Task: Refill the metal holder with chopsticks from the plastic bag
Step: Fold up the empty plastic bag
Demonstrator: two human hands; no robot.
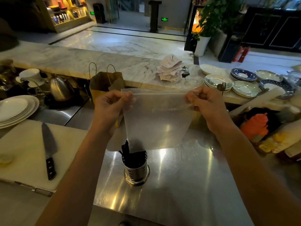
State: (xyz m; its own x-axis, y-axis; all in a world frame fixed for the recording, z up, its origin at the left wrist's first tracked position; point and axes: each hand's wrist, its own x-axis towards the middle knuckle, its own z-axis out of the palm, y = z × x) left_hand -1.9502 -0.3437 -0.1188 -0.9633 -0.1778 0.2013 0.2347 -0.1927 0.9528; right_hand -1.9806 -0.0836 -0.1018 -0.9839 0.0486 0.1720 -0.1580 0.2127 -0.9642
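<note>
A clear plastic bag [157, 121] hangs stretched between my two hands above the steel counter. My left hand [110, 108] pinches its top left corner and my right hand [205, 103] pinches its top right corner. The bag looks empty and its lower edge hangs just over the metal holder [136, 170]. That holder is a perforated steel cylinder standing upright on the counter, with black chopsticks [126, 150] sticking out of it, leaning left.
A white cutting board [21, 152] with a large knife [48, 149] lies at the left. Stacked white plates [16, 110] and a kettle [59, 88] sit behind it. A brown paper bag [104, 84], a receipt spike [170, 69] and patterned plates [244, 84] line the marble ledge.
</note>
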